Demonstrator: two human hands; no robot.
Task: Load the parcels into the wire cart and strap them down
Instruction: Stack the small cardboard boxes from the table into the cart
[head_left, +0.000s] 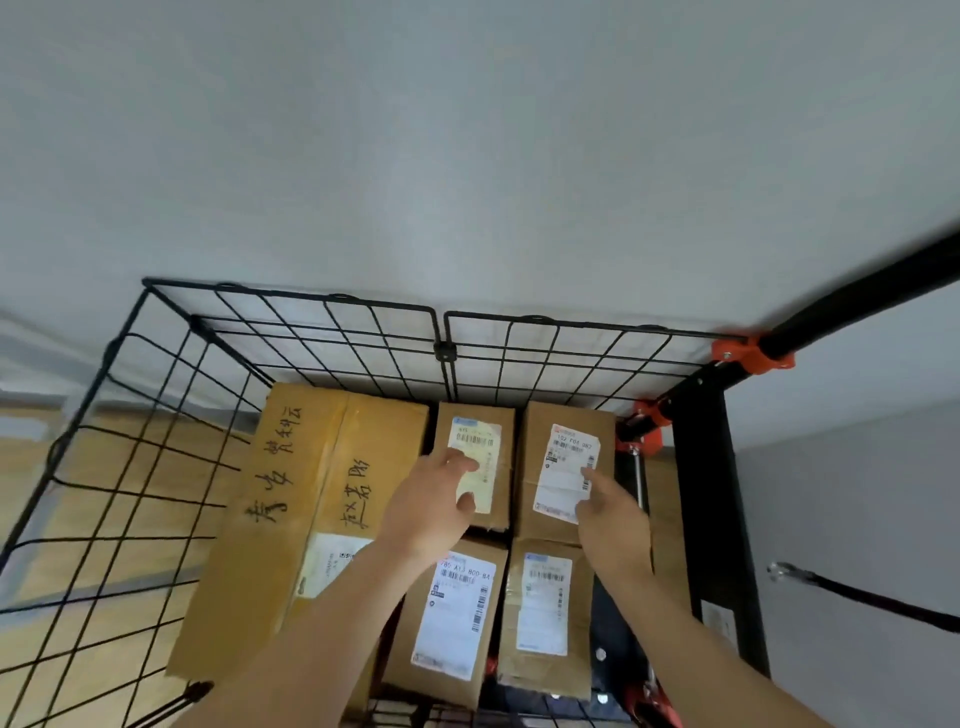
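A black wire cart (291, 304) holds several brown cardboard parcels. A large parcel (291, 499) with handwritten characters lies along the left side. To its right sit small labelled parcels: far left one (483, 431), far right one (566, 452), near left one (457, 613), near right one (545, 608). My left hand (431, 504) rests on the far left small parcel, fingers spread over its label. On the far right small parcel lies my right hand (608, 509), fingertips touching its label. Neither hand is closed around anything.
A black cart handle post (852, 299) with orange clamps (748, 353) rises at the right. A black strap with a metal hook (784, 571) hangs beyond the cart's right side. A grey wall stands behind; wooden floor (31, 467) shows at left.
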